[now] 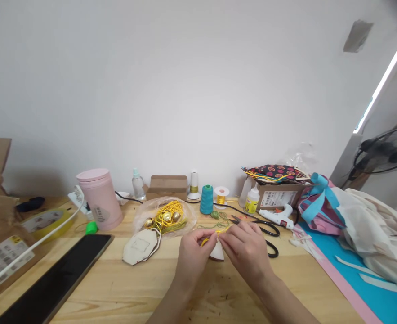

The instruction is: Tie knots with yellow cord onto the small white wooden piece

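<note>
My left hand (194, 253) and my right hand (244, 248) meet over the middle of the wooden table (124, 288). Both pinch a thin yellow cord (218, 232) between their fingertips. A small pale flat piece (217, 253) lies under the hands, half hidden by them. Just behind the left hand sits a clear plastic bag (164, 216) holding coiled yellow cord and gold bells. A stack of flat octagonal wooden pieces (141, 246) lies to the left of my left hand.
Black scissors (269, 231), a white glue gun (277, 218), a glue bottle (252, 200), a teal thread spool (206, 199), a pink flask (99, 198), a dark tablet (56, 279), cardboard boxes and blue and pink fabric (360, 274) surround the hands.
</note>
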The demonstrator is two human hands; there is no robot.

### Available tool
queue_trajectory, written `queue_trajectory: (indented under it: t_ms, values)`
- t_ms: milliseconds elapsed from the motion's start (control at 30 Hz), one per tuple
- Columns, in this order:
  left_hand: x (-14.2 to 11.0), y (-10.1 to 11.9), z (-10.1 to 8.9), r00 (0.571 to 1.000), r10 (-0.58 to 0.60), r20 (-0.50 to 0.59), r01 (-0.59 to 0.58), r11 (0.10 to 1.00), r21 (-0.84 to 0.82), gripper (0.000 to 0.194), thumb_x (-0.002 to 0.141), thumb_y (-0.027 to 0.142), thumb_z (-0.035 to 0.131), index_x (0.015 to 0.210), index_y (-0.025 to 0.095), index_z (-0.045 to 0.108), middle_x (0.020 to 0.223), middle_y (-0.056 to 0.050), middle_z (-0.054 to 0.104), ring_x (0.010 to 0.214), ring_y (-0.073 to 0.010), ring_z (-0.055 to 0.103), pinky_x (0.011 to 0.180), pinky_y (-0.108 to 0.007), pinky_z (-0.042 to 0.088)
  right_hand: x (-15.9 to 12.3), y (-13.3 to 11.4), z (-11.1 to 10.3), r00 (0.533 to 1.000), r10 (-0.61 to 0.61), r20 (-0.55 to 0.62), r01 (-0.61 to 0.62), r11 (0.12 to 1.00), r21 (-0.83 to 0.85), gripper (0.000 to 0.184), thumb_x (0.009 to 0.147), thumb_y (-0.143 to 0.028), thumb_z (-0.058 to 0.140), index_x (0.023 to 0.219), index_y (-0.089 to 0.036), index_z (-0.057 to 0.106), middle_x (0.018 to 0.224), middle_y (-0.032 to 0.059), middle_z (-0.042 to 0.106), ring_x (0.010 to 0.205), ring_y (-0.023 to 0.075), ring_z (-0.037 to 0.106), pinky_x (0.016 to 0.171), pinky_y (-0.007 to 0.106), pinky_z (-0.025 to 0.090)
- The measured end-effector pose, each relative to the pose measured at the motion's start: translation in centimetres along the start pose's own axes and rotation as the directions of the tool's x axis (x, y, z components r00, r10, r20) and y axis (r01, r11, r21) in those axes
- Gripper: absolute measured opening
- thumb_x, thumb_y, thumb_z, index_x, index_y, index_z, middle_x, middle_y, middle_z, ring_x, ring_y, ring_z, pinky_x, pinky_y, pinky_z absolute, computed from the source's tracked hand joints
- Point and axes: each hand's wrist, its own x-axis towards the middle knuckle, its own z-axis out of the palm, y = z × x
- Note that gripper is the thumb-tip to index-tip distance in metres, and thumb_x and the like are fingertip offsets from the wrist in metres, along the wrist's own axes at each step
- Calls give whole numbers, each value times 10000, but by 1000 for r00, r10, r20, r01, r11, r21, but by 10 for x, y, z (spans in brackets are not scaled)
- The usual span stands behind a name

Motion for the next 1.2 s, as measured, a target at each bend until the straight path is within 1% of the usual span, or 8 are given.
queue_trajectory:
  t_ms: [267,367,500,600,700,933,1067,1200]
  values:
    - [-2,9,-7,951,220,216,-276,921,276,196,739,216,466,699,190,656,627,-15,628,587,-137,527,553,-228,388,0,9,-6,986,-128,110,134,990,-52,166,805,-205,457,699,-205,584,597,-8,549,621,125,417,650,279,259]
    - [0,9,-10,915,269,302,-364,873,325,199,747,195,461,681,193,649,579,1,581,556,-120,489,526,-211,356,2,14,-7,988,-62,142,47,993,104,147,791,-225,478,704,-215,595,628,-7,582,643,129,444,672,287,269]
    - [2,9,-13,883,269,385,-391,875,286,188,751,197,469,684,186,644,598,-2,563,562,-110,487,521,-195,355,3,20,-7,937,85,339,-213,908,361,176,781,-251,479,667,-206,605,654,-2,598,652,134,474,650,274,301]
    - [2,9,-14,870,264,417,-384,892,238,182,755,231,477,705,186,646,621,-12,584,581,-118,503,531,-200,365,2,22,-6,815,219,537,-519,686,509,209,737,-319,521,627,-171,620,610,9,579,598,133,476,564,244,318]
    - [2,10,-13,867,276,415,-383,902,199,176,751,231,482,724,192,652,637,-21,602,593,-128,517,544,-212,378,0,23,-5,623,281,730,-781,277,560,234,643,-357,606,595,-128,618,534,0,549,497,99,437,480,211,286]
    - [-2,12,-8,867,394,305,-449,883,136,177,745,225,491,744,198,666,635,-48,626,615,-153,549,569,-241,415,-8,18,-1,382,120,917,-768,-510,387,158,606,-216,638,527,-115,547,460,-48,450,420,37,361,413,155,228]
    - [-3,12,-9,883,410,230,-444,887,123,165,738,208,503,745,200,668,632,-44,629,613,-153,555,577,-244,424,-11,12,5,327,-35,944,-707,-672,220,105,595,-159,630,583,-111,538,478,-55,425,407,24,351,385,131,193]
    - [-2,14,-8,924,323,206,-344,936,76,143,722,211,527,705,204,669,641,-31,644,614,-151,565,581,-239,433,-11,8,9,376,105,920,-675,-649,350,91,609,-145,621,582,-108,542,495,-43,458,440,29,377,408,130,227]
